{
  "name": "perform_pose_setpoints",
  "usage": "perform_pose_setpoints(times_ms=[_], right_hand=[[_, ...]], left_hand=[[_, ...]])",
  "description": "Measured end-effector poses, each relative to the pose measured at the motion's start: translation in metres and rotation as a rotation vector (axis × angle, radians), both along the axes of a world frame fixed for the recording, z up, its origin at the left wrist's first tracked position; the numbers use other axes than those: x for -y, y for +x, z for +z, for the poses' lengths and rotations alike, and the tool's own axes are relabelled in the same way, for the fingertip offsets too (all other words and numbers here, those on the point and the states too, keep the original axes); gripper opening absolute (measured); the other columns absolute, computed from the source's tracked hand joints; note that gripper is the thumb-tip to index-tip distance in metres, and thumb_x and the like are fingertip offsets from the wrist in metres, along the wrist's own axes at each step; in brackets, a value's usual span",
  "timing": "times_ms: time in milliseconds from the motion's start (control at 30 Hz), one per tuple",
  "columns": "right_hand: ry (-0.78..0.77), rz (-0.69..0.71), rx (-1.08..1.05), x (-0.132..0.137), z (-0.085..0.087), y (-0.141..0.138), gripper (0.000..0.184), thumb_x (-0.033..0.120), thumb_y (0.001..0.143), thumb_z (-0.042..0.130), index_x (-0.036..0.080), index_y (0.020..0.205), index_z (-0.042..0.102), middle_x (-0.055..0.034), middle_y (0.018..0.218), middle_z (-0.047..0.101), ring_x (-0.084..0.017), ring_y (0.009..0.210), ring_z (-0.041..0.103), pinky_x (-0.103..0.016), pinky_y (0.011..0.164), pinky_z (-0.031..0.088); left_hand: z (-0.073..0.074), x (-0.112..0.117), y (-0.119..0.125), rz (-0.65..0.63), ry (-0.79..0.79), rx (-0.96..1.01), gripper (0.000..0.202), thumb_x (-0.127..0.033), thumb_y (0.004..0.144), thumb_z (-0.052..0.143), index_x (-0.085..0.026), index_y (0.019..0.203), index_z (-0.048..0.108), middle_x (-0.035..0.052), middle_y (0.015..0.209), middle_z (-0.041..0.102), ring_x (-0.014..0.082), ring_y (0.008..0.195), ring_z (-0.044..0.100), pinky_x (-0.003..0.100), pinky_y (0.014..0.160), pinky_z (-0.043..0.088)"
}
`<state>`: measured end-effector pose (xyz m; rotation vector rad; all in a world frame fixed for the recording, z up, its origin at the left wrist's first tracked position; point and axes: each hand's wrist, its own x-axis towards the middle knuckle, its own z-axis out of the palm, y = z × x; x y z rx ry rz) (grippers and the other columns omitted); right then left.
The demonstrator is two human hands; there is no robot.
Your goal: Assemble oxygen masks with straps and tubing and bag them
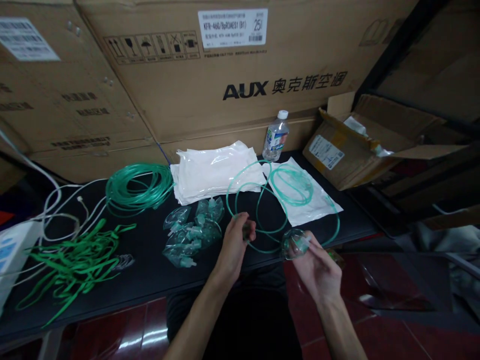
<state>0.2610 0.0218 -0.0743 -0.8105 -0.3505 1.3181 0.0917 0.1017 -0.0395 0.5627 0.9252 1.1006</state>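
Observation:
My left hand [235, 242] is closed in a pinch on a loop of thin green tubing [262, 200] that coils over the black table [150, 270] and a flat white bag [311, 200]. My right hand [318, 267] holds a clear oxygen mask [294, 244] by its edge, fingers curled round it; the tubing's end runs to the mask. Just left of my left hand lies a heap of several clear masks with green fittings [191, 231].
A coil of green tubing [138, 189] and a tangle of green straps [75, 265] lie at the left, beside white cables and a white device [13, 250]. A stack of white bags [213, 172], a water bottle [276, 136] and an open cardboard box [356, 145] stand behind. Large cartons form the back wall.

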Motion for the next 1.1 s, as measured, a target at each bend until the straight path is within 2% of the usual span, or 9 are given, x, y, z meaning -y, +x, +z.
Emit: perform_pose_setpoints(times_ms=[133,267,333,400,467,567,667,867,1100], right_hand=[[-0.011,-0.006,-0.022,-0.001,0.006,-0.002,0.014,0.03,0.074,0.081,0.024,0.074,0.069,0.0005,0.07,0.059,-0.016,0.067,0.053,-0.032,0.066,0.045],[-0.02,-0.029,-0.036,-0.002,0.009,-0.004,0.011,0.027,0.076,0.08,0.025,0.074,0.069,-0.0003,0.072,0.059,-0.018,0.069,0.054,-0.033,0.066,0.046],[-0.019,-0.058,-0.053,-0.002,0.007,-0.004,0.013,0.028,0.075,0.079,0.026,0.073,0.067,0.0001,0.072,0.058,-0.018,0.069,0.053,-0.033,0.066,0.047],[-0.021,-0.095,-0.078,-0.001,0.003,-0.003,0.014,0.03,0.074,0.08,0.027,0.074,0.066,0.0009,0.072,0.057,-0.018,0.068,0.053,-0.033,0.066,0.047],[-0.029,-0.13,-0.104,0.0,-0.002,0.0,0.013,0.032,0.074,0.079,0.027,0.08,0.068,0.0014,0.074,0.059,-0.018,0.069,0.054,-0.034,0.069,0.049],[-0.045,-0.163,-0.132,0.002,-0.009,0.003,0.016,0.034,0.074,0.078,0.028,0.088,0.071,0.0013,0.078,0.064,-0.018,0.072,0.057,-0.034,0.074,0.051],[-0.058,-0.172,-0.138,0.003,-0.01,0.005,0.018,0.035,0.073,0.081,0.029,0.088,0.072,0.0019,0.08,0.066,-0.017,0.072,0.059,-0.033,0.073,0.052],[-0.097,-0.147,-0.075,0.009,-0.005,0.006,0.027,0.04,0.072,0.091,0.029,0.092,0.075,0.0013,0.09,0.073,-0.018,0.082,0.064,-0.033,0.085,0.054],[-0.144,0.026,0.027,0.017,0.018,0.004,0.051,0.039,0.064,0.1,0.022,0.107,0.08,-0.006,0.094,0.077,-0.02,0.083,0.068,-0.031,0.077,0.056]], left_hand=[[-0.007,0.015,-0.004,-0.009,0.069,-0.24,0.045,-0.039,0.085,0.08,-0.02,0.122,0.064,0.0074,0.109,0.072,0.0166,0.077,0.07,0.034,0.08,0.056],[-0.005,0.025,-0.015,-0.049,0.368,-0.789,0.061,-0.04,0.094,0.069,-0.021,0.149,0.05,0.0194,0.151,0.052,0.032,0.113,0.069,0.051,0.101,0.053],[-0.002,0.029,-0.021,-0.049,0.564,-1.081,0.059,-0.037,0.099,0.061,-0.02,0.154,0.045,0.0218,0.156,0.046,0.0396,0.132,0.059,0.059,0.107,0.049],[0.001,0.035,-0.025,0.015,0.715,-1.211,0.047,-0.032,0.1,0.06,-0.023,0.146,0.053,0.0186,0.147,0.054,0.0388,0.134,0.056,0.057,0.106,0.051],[0.005,0.04,-0.024,0.026,0.859,-1.213,0.031,-0.027,0.1,0.06,-0.028,0.131,0.063,0.0129,0.128,0.063,0.0316,0.119,0.065,0.047,0.098,0.057],[0.005,0.043,-0.012,-0.246,1.008,-1.114,0.02,-0.022,0.102,0.057,-0.029,0.117,0.069,0.0074,0.109,0.068,0.0251,0.099,0.068,0.039,0.09,0.058],[-0.007,0.037,0.008,-0.462,0.984,-1.085,0.02,-0.019,0.099,0.063,-0.026,0.116,0.07,0.0076,0.11,0.069,0.0282,0.101,0.066,0.044,0.093,0.055],[-0.024,0.021,0.019,-0.437,0.882,-1.02,0.013,-0.016,0.097,0.065,-0.025,0.102,0.074,0.0055,0.103,0.071,0.0278,0.098,0.066,0.044,0.094,0.051],[-0.008,0.012,-0.009,-0.401,0.778,-0.835,0.014,-0.029,0.098,0.069,-0.028,0.11,0.076,0.0024,0.101,0.079,0.021,0.094,0.075,0.03,0.086,0.054]])
